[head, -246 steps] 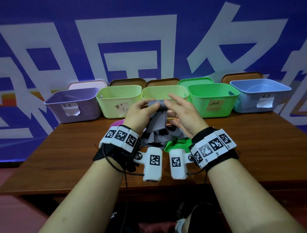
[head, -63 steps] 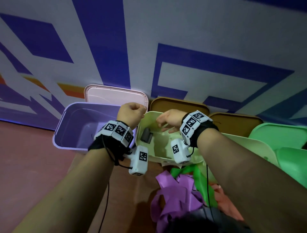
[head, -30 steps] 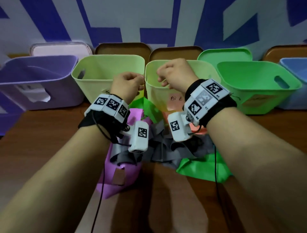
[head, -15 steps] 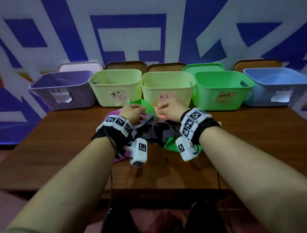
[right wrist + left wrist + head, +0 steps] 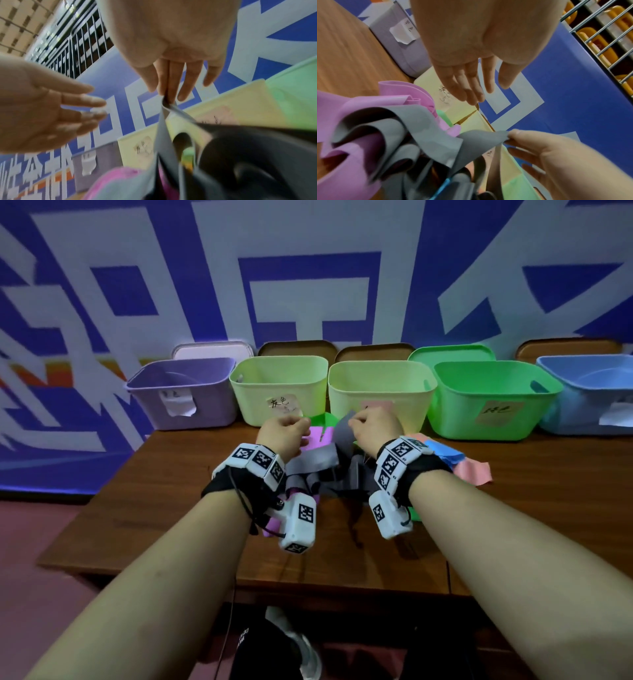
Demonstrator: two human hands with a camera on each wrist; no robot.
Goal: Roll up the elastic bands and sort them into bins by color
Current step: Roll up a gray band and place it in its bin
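Right hand lifts one end of a grey elastic band from the pile at frame centre.

The grey elastic band (image 5: 343,429) is a flat, matte, rubbery strip, its end pinched between the right hand's (image 5: 374,428) thumb and fingers while the rest trails down into a tangled pile of bands (image 5: 322,467) on the brown wooden worktop (image 5: 164,494). The pile mixes grey, purple, green, blue and pink strips, too overlapped to count. The left hand (image 5: 283,432) hovers just left of the band, fingers relaxed and holding nothing. Behind the pile, five smooth plastic bins stand in a row across mid-frame: one purple bin (image 5: 185,392), two pale yellow-green bins (image 5: 279,385), one green bin (image 5: 489,398), one blue bin (image 5: 592,395), each bearing a paper label.
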